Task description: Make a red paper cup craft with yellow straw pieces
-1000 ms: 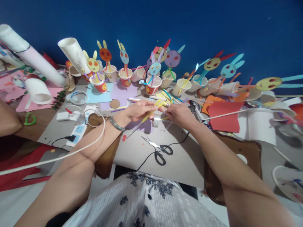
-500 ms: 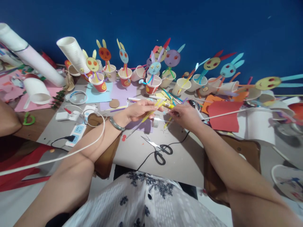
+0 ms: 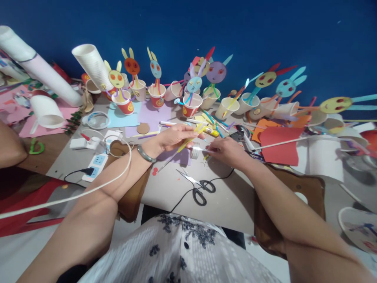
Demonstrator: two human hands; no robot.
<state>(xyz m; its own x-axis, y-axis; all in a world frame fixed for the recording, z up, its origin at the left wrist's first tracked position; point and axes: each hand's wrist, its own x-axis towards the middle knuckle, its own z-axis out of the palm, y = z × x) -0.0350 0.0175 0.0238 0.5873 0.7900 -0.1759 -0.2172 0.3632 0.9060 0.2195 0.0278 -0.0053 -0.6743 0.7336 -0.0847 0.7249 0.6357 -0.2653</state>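
My left hand (image 3: 179,136) is closed on thin yellow strips (image 3: 188,142), which cross near its fingertips and slant down to the left. A roll of tape (image 3: 194,151) stands just below those fingers, with a pale end reaching to the right. My right hand (image 3: 225,150) has its fingers pinched together at that tape end; the fingertips are partly hidden. Beyond the hands lies a yellow glue stick (image 3: 213,132). Nearer my body, scissors (image 3: 196,184) with black handles rest on the table, blades apart.
Paper cups (image 3: 193,106) with paper rabbit figures line the back by the blue wall. Red paper (image 3: 279,145) lies at right, a power strip (image 3: 96,165) at left. A white cable (image 3: 97,186) loops over my left forearm. Another person's arm (image 3: 11,147) shows at far left.
My right hand has shifted slightly down, away from the yellow glue stick and closer to the tape end. My left hand keeps its hold on the yellow strips.
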